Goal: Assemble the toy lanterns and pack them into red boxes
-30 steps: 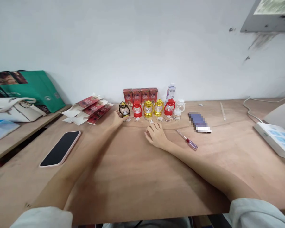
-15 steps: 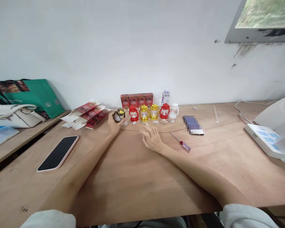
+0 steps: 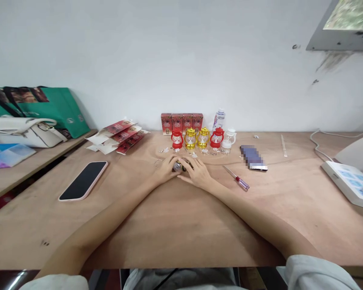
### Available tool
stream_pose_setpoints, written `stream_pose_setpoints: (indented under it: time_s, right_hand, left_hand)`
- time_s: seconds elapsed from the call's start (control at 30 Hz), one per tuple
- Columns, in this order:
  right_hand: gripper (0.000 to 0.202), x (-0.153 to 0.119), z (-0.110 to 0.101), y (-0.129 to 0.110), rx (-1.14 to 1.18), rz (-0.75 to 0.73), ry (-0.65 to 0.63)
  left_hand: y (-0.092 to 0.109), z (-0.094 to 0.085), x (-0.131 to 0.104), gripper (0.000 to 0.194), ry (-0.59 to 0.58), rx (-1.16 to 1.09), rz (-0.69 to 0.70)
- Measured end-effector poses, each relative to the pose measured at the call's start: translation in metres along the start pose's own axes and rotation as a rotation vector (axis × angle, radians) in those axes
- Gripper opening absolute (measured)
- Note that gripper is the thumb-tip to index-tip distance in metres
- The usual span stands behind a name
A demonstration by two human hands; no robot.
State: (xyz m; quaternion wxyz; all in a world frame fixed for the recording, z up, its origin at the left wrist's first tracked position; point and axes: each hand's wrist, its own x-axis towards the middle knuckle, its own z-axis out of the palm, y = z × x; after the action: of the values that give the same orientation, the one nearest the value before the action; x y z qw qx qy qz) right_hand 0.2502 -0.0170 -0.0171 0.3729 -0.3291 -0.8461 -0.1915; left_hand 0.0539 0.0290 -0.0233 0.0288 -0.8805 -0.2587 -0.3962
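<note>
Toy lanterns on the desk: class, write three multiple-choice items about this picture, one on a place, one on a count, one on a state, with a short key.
1. Where does the screwdriver lie?
A. Right of the right hand
B. On the phone
C. Behind the red boxes

2. How many gold lanterns stand in the row by the wall?
A. None
B. Two
C. Five

3. What state is the dark lantern in?
A. Standing in the row
B. Lying on the green bag
C. Held between both hands, low over the table

Key: 1 A, the red-handled tool lies just right of that hand. 2 B, two gold ones stand between two red ones. 3 C, the left hand and the right hand close their fingers around it.
</note>
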Motion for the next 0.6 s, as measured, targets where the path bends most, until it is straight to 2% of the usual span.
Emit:
stream_pose_setpoints:
  time_s: [0.1,0.33,0.47,0.6]
  right_hand:
    - [0.037,0.0,-0.001,-0.005,0.066,0.078,0.04]
    - [0.025,-0.003,0.004,-0.001,0.42,0.407,0.053]
    - [0.035,0.0,0.004,0.006,0.692,0.639,0.133]
    - [0.041,0.004,0.009,0.011,1.155,0.917,0.278]
  left_hand:
    - [0.008,0.002,0.0,0.046,-0.058,-0.049,0.015]
    - [0.004,0.0,-0.003,0.059,0.005,0.017,-0.144]
    - [-0.003,-0.001,-0.005,0.062,0.144,-0.052,-0.344]
    - [-0.035,-0.009,-0.007,0.047,0.304,-0.122,-0.654]
